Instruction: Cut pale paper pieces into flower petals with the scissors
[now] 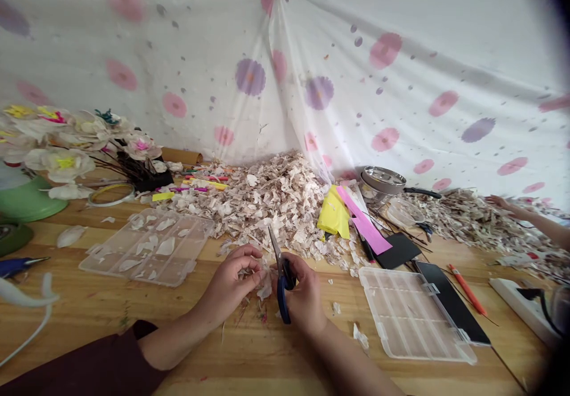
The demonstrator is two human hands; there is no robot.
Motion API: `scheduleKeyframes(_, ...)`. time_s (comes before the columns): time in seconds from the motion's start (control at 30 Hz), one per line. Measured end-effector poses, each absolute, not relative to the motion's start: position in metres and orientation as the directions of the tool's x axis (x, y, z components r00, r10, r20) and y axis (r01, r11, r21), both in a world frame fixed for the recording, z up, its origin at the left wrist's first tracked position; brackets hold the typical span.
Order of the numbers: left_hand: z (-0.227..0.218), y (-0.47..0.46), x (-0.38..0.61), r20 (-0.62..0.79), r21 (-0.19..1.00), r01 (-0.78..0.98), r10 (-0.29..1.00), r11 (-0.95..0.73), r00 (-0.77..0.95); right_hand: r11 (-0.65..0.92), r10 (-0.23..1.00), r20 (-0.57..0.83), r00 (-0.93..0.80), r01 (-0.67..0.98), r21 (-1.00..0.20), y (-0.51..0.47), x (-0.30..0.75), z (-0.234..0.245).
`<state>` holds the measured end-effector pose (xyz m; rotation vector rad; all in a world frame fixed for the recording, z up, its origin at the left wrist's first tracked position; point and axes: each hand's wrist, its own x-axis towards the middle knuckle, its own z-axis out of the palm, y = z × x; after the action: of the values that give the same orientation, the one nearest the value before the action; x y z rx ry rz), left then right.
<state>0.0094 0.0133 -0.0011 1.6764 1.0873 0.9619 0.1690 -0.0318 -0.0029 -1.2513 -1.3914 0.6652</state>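
Near the middle of the wooden table, my left hand (pixel 236 277) is closed around a few thin, whitish petal-like pieces (pixel 264 284). My right hand (pixel 307 295) grips dark blue-handled scissors (pixel 282 292), whose blades point up and away from me. The fingertips of both hands nearly meet at the whitish pieces; whether the right fingers also touch them I cannot tell. Just beyond the hands rises a large heap of pale, dry petal-like flakes (pixel 276 200). Left of my left hand lies a clear compartment tray (pixel 178 271) with several loose flakes on it.
A second clear compartment box (pixel 414 319) lies at right, by a dark flat panel (pixel 454 307) and an orange pen-like tool (pixel 467 289). Yellow paper (pixel 333 212) and a pink strip (pixel 365 221) rest against the heap. Handmade flowers (pixel 66 161) stand left. Another person's hand (pixel 499 202) reaches in far right.
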Motion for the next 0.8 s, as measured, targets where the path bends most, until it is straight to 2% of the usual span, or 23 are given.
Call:
scheduleKeyframes(0.13,-0.0010,0.0130,0.0094,0.117,0.944,0.256,0.938,-0.206,0.326,0.317,0.914,0.377,0.149,0.317,-0.894,-0.0319,0.1699,-0.0004)
scheduleKeyframes(0.47,0.0025,0.0112,0.0084,0.128,0.950,0.222,0.922,-0.220,0.366,0.271,0.915,0.309,0.261,0.174,-0.947,-0.0274,0.1688,0.0008)
scheduleKeyframes(0.8,0.0020,0.0112,0.0099,0.134,0.955,0.193,0.911,-0.224,0.390,0.258,0.923,0.290,0.255,0.152,-0.954,-0.0293,0.1674,0.0058)
